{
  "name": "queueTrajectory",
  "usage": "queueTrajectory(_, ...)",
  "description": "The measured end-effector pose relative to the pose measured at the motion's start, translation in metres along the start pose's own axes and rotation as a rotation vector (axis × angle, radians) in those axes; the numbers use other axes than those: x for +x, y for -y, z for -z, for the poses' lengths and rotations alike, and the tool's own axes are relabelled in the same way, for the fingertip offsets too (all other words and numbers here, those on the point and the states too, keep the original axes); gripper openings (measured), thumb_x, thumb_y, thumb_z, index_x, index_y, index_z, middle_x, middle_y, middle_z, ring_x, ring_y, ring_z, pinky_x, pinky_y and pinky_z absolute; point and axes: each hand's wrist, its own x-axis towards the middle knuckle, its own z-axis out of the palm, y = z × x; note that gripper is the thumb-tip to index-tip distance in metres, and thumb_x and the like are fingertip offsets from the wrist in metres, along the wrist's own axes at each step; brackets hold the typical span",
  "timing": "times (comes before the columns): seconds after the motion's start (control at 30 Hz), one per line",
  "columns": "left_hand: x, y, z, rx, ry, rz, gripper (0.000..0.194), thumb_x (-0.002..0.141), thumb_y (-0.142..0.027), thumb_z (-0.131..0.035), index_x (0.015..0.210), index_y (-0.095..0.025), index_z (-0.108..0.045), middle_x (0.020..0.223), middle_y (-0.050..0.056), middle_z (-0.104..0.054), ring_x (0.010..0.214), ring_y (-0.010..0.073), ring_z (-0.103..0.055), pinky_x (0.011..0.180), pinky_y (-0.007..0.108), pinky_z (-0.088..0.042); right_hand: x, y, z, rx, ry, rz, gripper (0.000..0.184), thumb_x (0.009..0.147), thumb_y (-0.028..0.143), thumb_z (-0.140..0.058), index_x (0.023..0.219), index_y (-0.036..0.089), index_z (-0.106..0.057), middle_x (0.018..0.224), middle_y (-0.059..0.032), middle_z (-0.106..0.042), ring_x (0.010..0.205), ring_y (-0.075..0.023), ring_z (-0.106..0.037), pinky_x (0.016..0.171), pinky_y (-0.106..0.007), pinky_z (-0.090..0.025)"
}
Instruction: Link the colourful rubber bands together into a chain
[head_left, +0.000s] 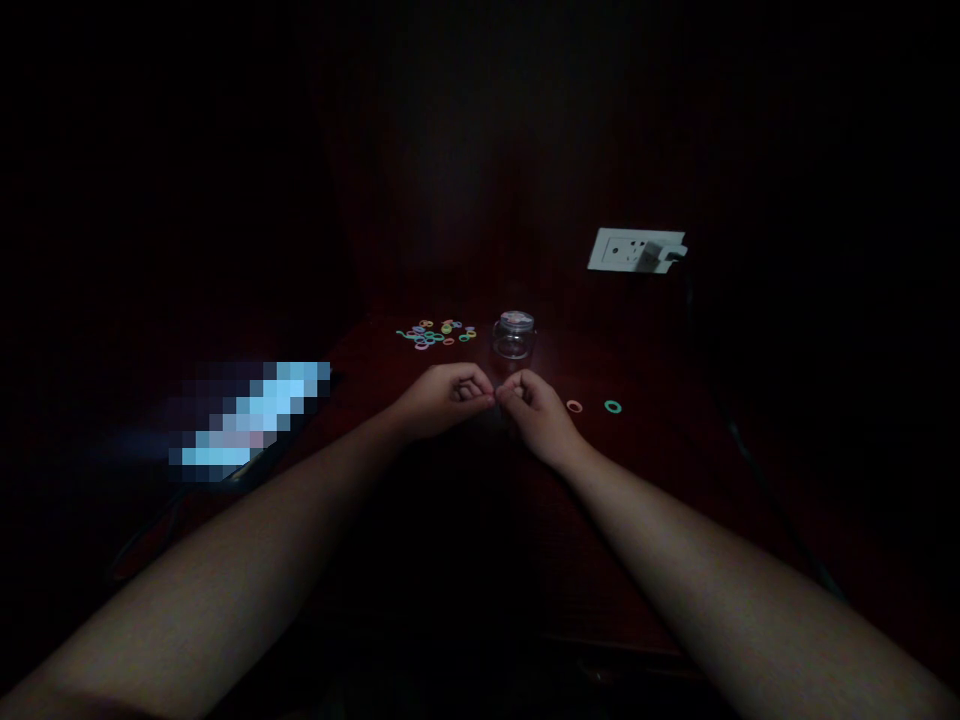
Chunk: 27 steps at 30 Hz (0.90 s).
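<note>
My left hand [455, 396] and my right hand [534, 408] meet fingertip to fingertip over the dark red table, both pinched closed. Whatever lies between the fingertips is too small and dim to make out. Just beyond them stands a small clear jar [514, 337] with a lid on top. To its left lies a loose pile of small coloured rings [431, 336], which look like hair ties. Right of my right hand, an orange ring [574, 407] and a green ring [613, 407] rest flat on the table, apart from each other.
At the left a lit, pixelated screen [259, 420] glows beside the table [480, 540]. A white wall socket [634, 251] with a plug in it sits at the back right, its cable hanging down. A thin cable [780, 505] runs along the right side. The surroundings are very dark.
</note>
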Motion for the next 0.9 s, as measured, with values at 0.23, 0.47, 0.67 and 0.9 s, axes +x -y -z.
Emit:
queueTrajectory(0.23,0.0008,0.0013,-0.0004,-0.007,-0.018,-0.024,0.017,0.071,-0.027,-0.061,0.081,-0.013,-0.058,0.069,0.001,-0.057,0.061,0.0066,-0.050,0.053,0.018,-0.039,-0.0021,0.0040,0.0001,-0.003,0.078,-0.010,0.020,0.077,0.034,-0.048,0.066,0.018,-0.042,0.047,0.0066,-0.042,0.038,-0.0064,-0.036,0.038,-0.019,-0.026)
queueTrajectory(0.47,0.0004,0.0003,-0.0004,0.003,-0.026,0.010,0.023,0.072,-0.030,-0.059,0.086,-0.012,-0.058,0.070,0.001,-0.058,0.060,0.0072,-0.050,0.052,0.018,-0.039,-0.0024,0.0037,0.0004,-0.005,0.054,0.013,0.017,0.077,0.033,-0.048,0.069,0.018,-0.043,0.048,0.0066,-0.042,0.039,-0.0058,-0.037,0.037,-0.018,-0.026)
queueTrajectory(0.67,0.0006,-0.0027,0.0002,0.024,-0.048,0.015,0.019,0.073,-0.029,-0.058,0.082,-0.012,-0.058,0.068,0.001,-0.058,0.058,0.0070,-0.050,0.052,0.017,-0.039,-0.0027,0.0034,0.0002,0.004,0.064,0.001,0.018,0.077,0.034,-0.048,0.070,0.018,-0.044,0.048,0.0066,-0.043,0.038,-0.0058,-0.036,0.037,-0.017,-0.026)
queueTrajectory(0.9,-0.0017,-0.0059,0.0006,0.040,-0.085,0.017,0.019,0.074,-0.030,-0.057,0.080,-0.013,-0.056,0.063,-0.001,-0.053,0.053,0.0054,-0.044,0.047,0.016,-0.034,-0.0027,0.0055,-0.0011,0.085,0.059,-0.009,0.017,0.077,0.033,-0.049,0.073,0.018,-0.045,0.049,0.0074,-0.043,0.038,-0.0054,-0.036,0.036,-0.017,-0.025)
